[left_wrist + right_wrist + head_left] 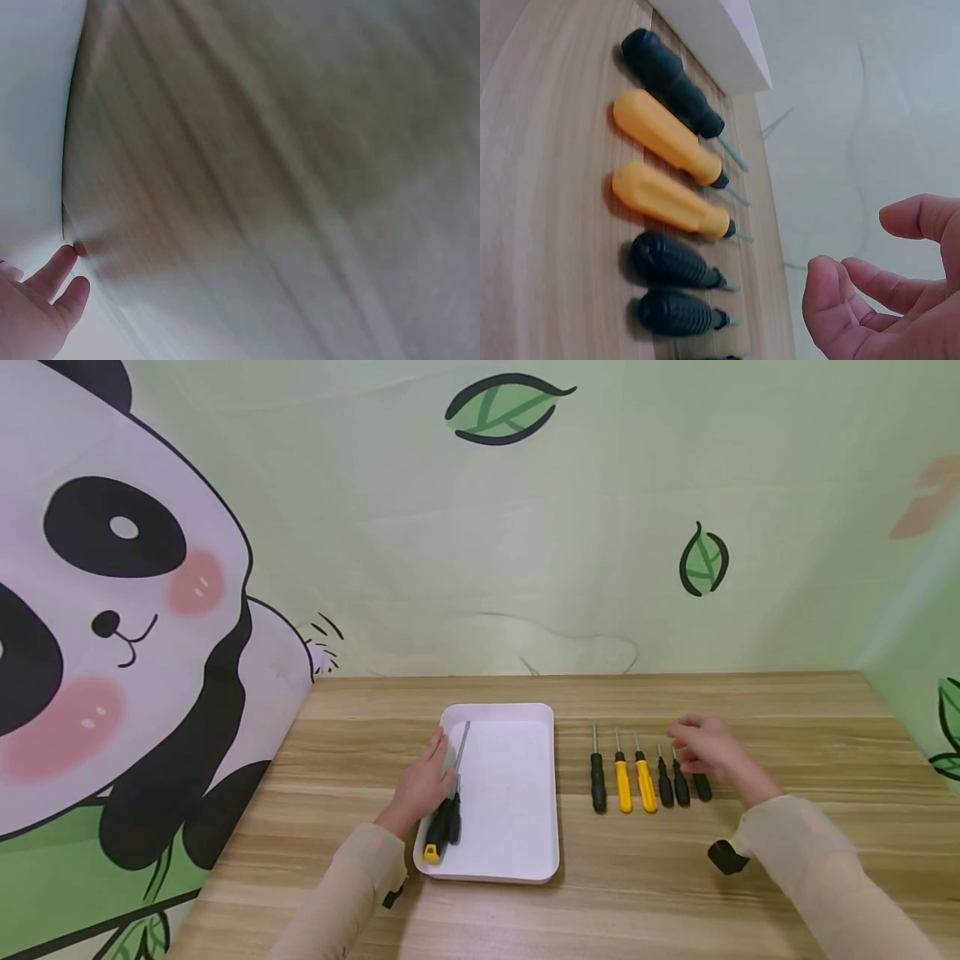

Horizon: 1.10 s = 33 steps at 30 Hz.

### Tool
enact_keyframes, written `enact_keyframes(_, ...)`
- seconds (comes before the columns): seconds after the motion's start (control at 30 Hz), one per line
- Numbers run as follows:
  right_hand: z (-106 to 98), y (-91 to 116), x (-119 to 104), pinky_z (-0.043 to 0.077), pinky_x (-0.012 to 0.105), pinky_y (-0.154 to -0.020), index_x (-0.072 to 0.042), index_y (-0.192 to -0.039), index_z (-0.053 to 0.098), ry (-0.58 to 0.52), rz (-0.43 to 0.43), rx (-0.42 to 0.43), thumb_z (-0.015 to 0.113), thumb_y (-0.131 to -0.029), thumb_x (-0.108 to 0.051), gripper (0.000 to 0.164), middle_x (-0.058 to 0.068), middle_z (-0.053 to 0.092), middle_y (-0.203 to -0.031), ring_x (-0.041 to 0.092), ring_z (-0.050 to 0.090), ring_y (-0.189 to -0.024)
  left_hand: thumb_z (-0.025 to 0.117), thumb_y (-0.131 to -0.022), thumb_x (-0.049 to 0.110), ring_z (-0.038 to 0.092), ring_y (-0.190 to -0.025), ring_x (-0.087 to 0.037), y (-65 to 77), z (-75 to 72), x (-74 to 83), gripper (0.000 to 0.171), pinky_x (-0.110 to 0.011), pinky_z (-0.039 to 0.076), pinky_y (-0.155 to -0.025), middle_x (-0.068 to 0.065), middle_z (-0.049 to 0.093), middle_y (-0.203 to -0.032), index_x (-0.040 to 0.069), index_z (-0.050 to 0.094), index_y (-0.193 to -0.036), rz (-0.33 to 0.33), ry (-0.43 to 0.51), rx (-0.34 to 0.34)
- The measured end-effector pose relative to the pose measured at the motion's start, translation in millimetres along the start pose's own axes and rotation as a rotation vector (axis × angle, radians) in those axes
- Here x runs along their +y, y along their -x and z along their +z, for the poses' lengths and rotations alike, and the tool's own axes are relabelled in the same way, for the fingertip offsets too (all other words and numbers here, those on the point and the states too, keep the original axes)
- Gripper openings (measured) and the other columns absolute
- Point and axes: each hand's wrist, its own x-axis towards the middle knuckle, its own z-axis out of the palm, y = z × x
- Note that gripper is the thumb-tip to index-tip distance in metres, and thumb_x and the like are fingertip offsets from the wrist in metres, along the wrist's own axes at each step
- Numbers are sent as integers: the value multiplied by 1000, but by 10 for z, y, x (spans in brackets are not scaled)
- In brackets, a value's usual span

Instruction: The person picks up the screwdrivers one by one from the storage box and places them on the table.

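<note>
My left hand (425, 783) rests along the left edge of a white tray (510, 793), its fingers extended at the rim. Inside the tray, beside that hand, lie a black screwdriver with a yellow handle end (433, 842) and a smaller black screwdriver (454, 822). My right hand (711, 747) hovers over the right end of a row of screwdrivers, fingers loosely bent with nothing between them. It partly hides the rightmost black screwdriver (702, 787). In the right wrist view, thumb and fingertips (824, 281) stand apart.
Left of the right hand lie two short black screwdrivers, one of them (665, 787) beside a yellow screwdriver (646, 785). Another yellow screwdriver (623, 785) and a longer black screwdriver (597, 785) sit nearer the tray. A printed cloth backdrop (390, 527) rises behind the wooden table (360, 718).
</note>
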Motion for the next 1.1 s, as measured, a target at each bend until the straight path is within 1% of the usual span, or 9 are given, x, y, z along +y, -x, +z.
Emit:
enact_keyframes(0.17, 76, 24, -35, 52, 25, -61, 9, -130, 29, -8, -43, -12, 42, -90, -23, 53, 6, 50, -88, 9, 52, -64, 43, -89, 25, 56, -90, -26, -4, -4, -6, 59, -39, 46, -82, -4, 13, -149, 5, 21, -141, -3, 6, -2)
enact_keyframes(0.3, 141, 24, -57, 53, 26, -63, 7, -129, 31, -8, -61, -20, 43, -90, -24, 51, 11, 51, -95, 12, 55, -68, 43, -89, 25, 56, -91, -26, -1, -2, -6, 59, -40, 46, -82, -4, 13, -149, 6, 21, -141, -2, 9, 4)
enact_keyframes(0.4, 189, 28, -82, 53, 27, -65, 7, -129, 31, -22, -68, -33, 43, -90, -23, 51, 13, 51, -97, 13, 56, -70, 43, -89, 25, 56, -89, -26, 1, -1, -5, 59, -39, 46, -81, -4, 14, -149, 5, 22, -140, 3, 10, 10)
enact_keyframes(0.5, 238, 39, -115, 53, 29, -66, 7, -128, 32, -31, -74, -44, 43, -90, -23, 50, 15, 51, -97, 13, 55, -70, 43, -89, 25, 55, -79, -24, -2, 3, -5, 59, -37, 47, -76, -4, 14, -149, 5, 22, -140, 5, 8, 11)
enact_keyframes(0.63, 300, 50, -150, 53, 27, -64, 6, -126, 35, -27, -79, -51, 43, -90, -23, 47, 15, 51, -99, 13, 54, -69, 43, -89, 25, 50, -66, -20, -3, -1, -2, 59, -33, 46, -67, -4, 13, -149, 5, 21, -140, 3, 1, 4)
enact_keyframes(0.73, 346, 57, -172, 52, 26, -64, 5, -124, 37, -23, -87, -59, 43, -90, -23, 45, 14, 51, -98, 14, 54, -71, 43, -89, 25, 49, -65, -19, 0, -6, 0, 59, -33, 46, -66, -4, 12, -150, 5, 21, -140, 0, 0, 0)
enact_keyframes(0.9, 433, 61, -203, 53, 30, -67, 6, -125, 38, -31, -100, -76, 44, -90, -22, 45, 11, 51, -94, 15, 55, -71, 43, -89, 25, 50, -68, -19, 3, -10, 2, 59, -33, 46, -69, -4, 12, -150, 5, 20, -141, -7, 1, -6)
enact_keyframes(1.1, 548, 56, -232, 53, 29, -64, 6, -123, 40, -32, -116, -89, 46, -87, -19, 44, 8, 52, -90, 14, 54, -66, 43, -89, 26, 46, -59, -17, -8, -3, 3, 59, -30, 44, -63, -3, 12, -150, 6, 20, -141, -12, -3, -10)
